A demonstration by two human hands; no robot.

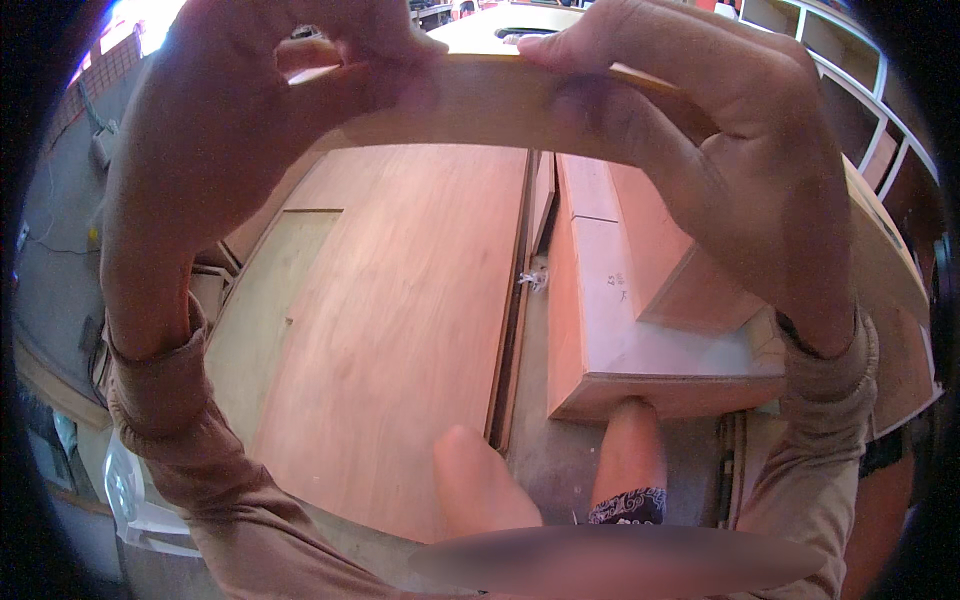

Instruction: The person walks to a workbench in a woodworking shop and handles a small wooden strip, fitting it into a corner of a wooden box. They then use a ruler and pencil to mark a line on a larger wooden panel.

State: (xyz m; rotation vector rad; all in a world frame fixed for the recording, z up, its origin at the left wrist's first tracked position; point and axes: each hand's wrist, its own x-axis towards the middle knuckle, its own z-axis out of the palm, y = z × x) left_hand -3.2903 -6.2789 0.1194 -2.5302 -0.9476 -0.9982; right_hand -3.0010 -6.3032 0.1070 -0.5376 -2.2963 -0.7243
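Close in front of me, a pale wooden piece (pixel 490 105) spans the top of the head view, its face bowed by the lens. I cannot tell whether it is a loose strip or the edge of a board. My left hand (pixel 235 130) pinches it left of the middle, the fingers curled and closed. On the other side my right hand (pixel 735 150) grips it too, with a finger over the upper edge and the thumb against the face. Beyond that edge lies a bright surface with a dark oval shape, partly hidden by my hands.
Below lies a large wooden panel (pixel 400 300). To its right sits a box-like wood piece (pixel 650 345) with white faces and pencil marks. A knee and a leg show at the bottom. White shelving (pixel 850 70) stands at the upper right, a white plastic item (pixel 130 500) at the lower left.
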